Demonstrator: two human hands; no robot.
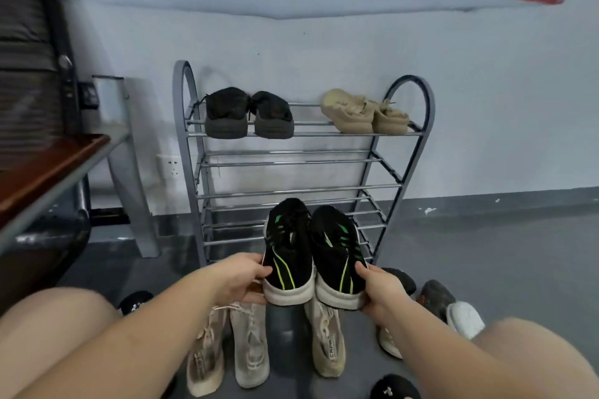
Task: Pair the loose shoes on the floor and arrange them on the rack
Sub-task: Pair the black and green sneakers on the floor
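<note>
You're in a plain room of a home or dormitory: a metal shoe rack (301,168) stands against a pale painted wall (486,107) on a grey floor (486,253), a wall socket (170,167) sits low beside it, and a wooden-topped table (48,168) stands at your left.

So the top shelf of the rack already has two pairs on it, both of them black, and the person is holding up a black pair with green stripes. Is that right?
Not quite. The head view shows only one black pair on the top shelf of the rack; the other pair is beige. The rest holds: the left hand and right hand hold up the black sneakers with green stripes.
</note>
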